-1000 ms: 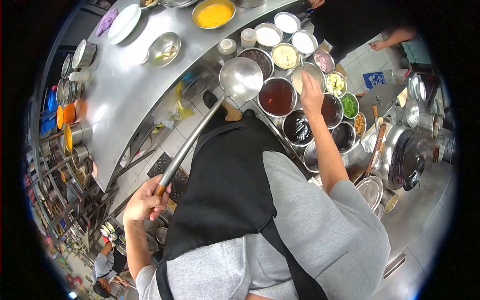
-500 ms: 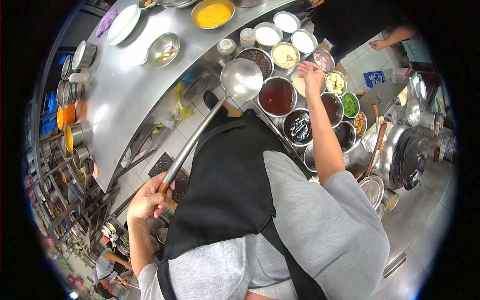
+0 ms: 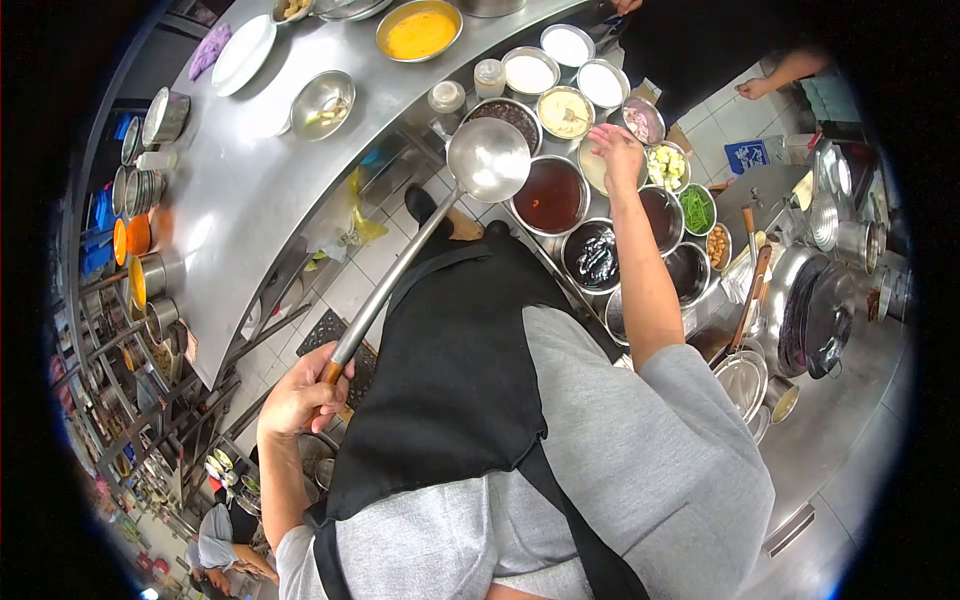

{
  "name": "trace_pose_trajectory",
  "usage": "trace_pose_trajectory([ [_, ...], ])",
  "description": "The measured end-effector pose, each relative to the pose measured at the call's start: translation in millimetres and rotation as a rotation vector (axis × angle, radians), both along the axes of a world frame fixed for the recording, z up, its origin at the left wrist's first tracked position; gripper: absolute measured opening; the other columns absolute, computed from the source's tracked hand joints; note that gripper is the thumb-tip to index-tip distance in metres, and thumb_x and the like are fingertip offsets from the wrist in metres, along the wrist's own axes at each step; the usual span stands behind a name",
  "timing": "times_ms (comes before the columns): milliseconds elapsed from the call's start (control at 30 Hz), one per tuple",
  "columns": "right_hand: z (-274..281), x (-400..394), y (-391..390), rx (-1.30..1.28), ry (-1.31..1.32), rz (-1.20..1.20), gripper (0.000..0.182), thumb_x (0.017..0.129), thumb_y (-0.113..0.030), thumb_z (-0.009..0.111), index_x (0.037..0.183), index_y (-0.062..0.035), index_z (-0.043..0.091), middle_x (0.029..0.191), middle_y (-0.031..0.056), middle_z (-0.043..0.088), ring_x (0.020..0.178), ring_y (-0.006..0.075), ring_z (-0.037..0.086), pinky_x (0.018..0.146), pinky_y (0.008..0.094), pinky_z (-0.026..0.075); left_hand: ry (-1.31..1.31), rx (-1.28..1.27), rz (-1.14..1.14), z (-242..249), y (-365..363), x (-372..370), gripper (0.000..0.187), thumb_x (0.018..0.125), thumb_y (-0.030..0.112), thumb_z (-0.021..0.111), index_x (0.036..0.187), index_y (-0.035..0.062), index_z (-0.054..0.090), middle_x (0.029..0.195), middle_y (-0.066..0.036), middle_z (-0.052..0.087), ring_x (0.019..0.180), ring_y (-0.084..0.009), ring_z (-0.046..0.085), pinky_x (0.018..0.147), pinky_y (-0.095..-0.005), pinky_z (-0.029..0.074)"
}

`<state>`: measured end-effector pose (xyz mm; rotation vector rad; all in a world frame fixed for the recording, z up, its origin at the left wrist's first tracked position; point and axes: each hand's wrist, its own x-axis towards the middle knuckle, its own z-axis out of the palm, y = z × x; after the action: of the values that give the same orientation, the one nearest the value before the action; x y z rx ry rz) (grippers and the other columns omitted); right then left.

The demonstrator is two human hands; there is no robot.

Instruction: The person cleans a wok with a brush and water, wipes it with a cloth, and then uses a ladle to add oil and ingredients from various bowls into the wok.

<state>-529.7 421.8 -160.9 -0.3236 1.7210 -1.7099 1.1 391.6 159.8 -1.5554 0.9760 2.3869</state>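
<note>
In the head view, my left hand (image 3: 303,392) is wrapped round the wooden grip of a long metal ladle (image 3: 489,160). The ladle's round bowl hangs just in front of a container of dark grains (image 3: 512,122) and a container of red-brown sauce (image 3: 550,196). My right hand (image 3: 618,158) reaches out over a round container of pale cream-coloured contents (image 3: 592,170), its fingers stretched and apart, with nothing visible in them. Around it stand containers of yellowish paste (image 3: 565,112), cut pale-green vegetable (image 3: 667,167) and glossy black sauce (image 3: 592,255).
A steel counter (image 3: 225,200) curves along the left, bearing a bowl of yellow liquid (image 3: 420,30) and a metal bowl (image 3: 322,105). Containers of white powder (image 3: 602,83) sit at the back. Dark woks (image 3: 815,315) lie right. A co-worker's hand (image 3: 752,89) shows upper right.
The ladle bowl has shifted slightly right relative to the containers. My right hand has turned a little, its fingers stretching further left above the cream-coloured contents.
</note>
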Motion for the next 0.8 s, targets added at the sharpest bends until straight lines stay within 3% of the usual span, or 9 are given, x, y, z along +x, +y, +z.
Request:
trace_pose_trajectory([
  [167,0,-9,17,-0.130,-0.294,-0.153,0.026,0.100,-0.010,0.051,0.115,0.0108,0.059,0.107,0.0252,0.069,0.091,0.0310,0.073,0.067,0.0333,0.056,0.012,-0.006,0.003,0,0,-4,0.032,0.069,0.001,0.053,0.101,-0.0014,0.049,0.061,-0.004,0.047,0.040,-0.0069,0.036,0.033,-0.0219,0.029],
  [333,-1,-9,22,-0.128,-0.278,-0.144,0.026,0.100,-0.009,0.053,0.116,0.0111,0.058,0.106,0.0251,0.069,0.091,0.0311,0.073,0.066,0.0328,0.056,0.026,-0.012,-0.011,-8,-4,-10,0.031,0.070,0.002,0.054,0.101,-0.0011,0.049,0.061,-0.004,0.047,0.040,-0.0069,0.036,0.033,-0.0220,0.029],
  [433,0,-3,16,-0.099,-0.123,-0.076,0.025,0.101,-0.010,0.054,0.114,0.0098,0.061,0.104,0.0223,0.071,0.088,0.0275,0.073,0.063,0.0307,0.056,0.044,-0.009,-0.010,-13,-7,-12,0.031,0.071,0.002,0.054,0.102,-0.0008,0.049,0.061,-0.003,0.047,0.040,-0.0073,0.036,0.033,-0.0221,0.028],
  [500,3,1,11,0.036,0.218,0.050,0.026,0.103,-0.014,0.053,0.112,0.0085,0.063,0.102,0.0189,0.072,0.085,0.0226,0.073,0.059,0.0280,0.056,0.051,-0.007,-0.008,-13,-8,-13,0.031,0.072,0.002,0.055,0.102,-0.0007,0.049,0.061,-0.004,0.047,0.041,-0.0074,0.036,0.034,-0.0222,0.028],
  [533,4,3,9,0.058,0.233,0.043,0.028,0.104,-0.016,0.051,0.110,0.0080,0.065,0.100,0.0171,0.073,0.084,0.0194,0.073,0.058,0.0265,0.056,0.043,-0.009,-0.018,-13,-9,-14,0.034,0.069,0.002,0.054,0.103,-0.0015,0.049,0.061,-0.004,0.046,0.041,-0.0082,0.035,0.034,-0.0234,0.027],
  [700,5,5,6,0.040,0.219,0.022,0.028,0.104,-0.015,0.050,0.111,0.0080,0.065,0.099,0.0175,0.073,0.084,0.0198,0.073,0.058,0.0264,0.056,0.036,-0.014,-0.020,-11,-9,-13,0.038,0.066,0.002,0.054,0.103,-0.0018,0.049,0.062,-0.004,0.046,0.041,-0.0091,0.034,0.034,-0.0246,0.025],
  [800,4,7,6,0.039,0.216,0.035,0.028,0.104,-0.014,0.049,0.112,0.0083,0.064,0.099,0.0179,0.073,0.083,0.0201,0.073,0.058,0.0268,0.056,0.065,-0.010,-0.019,-12,-7,-10,0.031,0.072,0.001,0.053,0.102,-0.0009,0.049,0.060,-0.005,0.048,0.040,-0.0074,0.037,0.033,-0.0223,0.028],
])
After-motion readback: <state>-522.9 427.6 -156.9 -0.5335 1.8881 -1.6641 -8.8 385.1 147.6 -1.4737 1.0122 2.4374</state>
